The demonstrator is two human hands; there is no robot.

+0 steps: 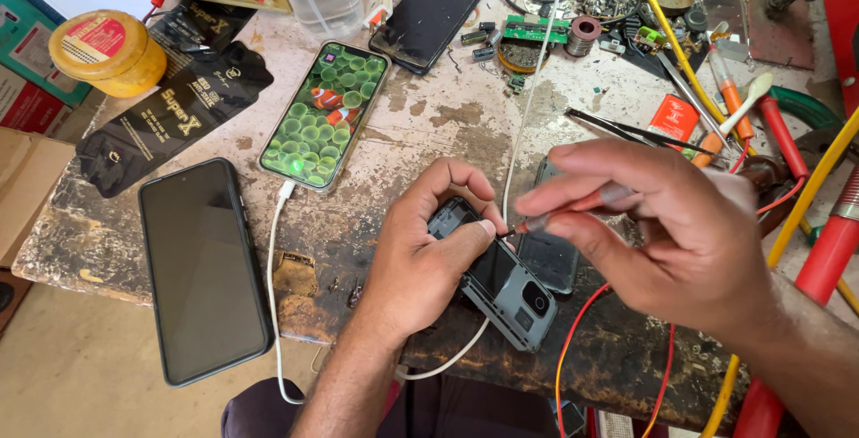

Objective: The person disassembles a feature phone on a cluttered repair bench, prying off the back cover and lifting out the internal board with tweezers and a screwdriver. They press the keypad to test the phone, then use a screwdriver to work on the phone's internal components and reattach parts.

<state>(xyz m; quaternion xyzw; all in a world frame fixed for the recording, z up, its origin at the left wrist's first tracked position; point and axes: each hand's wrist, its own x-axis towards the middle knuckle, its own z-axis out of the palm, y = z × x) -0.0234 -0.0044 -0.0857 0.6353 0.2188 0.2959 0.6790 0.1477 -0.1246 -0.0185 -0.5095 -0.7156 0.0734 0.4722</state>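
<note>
Screwdriver work is under way at the front edge of the bench: the right hand pinches the red-handled driver between thumb and fingertips, closed around its shaft, with the tip down at the upper corner of an opened grey phone. The left hand is clamped on that phone, thumb curled over the top edge and index finger pressed right beside the driver tip, so the body lies tilted toward the person, half over the bench edge. To do this well, I would judge that the left hand should keep the phone flat and pinned, since any rocking lets the tip skip across the board. The driver should stand square to the screw head, pressed lightly, and be turned by rolling the fingers, not the wrist. The screw itself is too small to make out. A white cable runs just beside the left wrist to a lit phone, and red wires trail under the right hand; both are best kept clear of the driver. A dark phone lies well to the left, and a second dark part rests touching the grey phone's far side.
</note>
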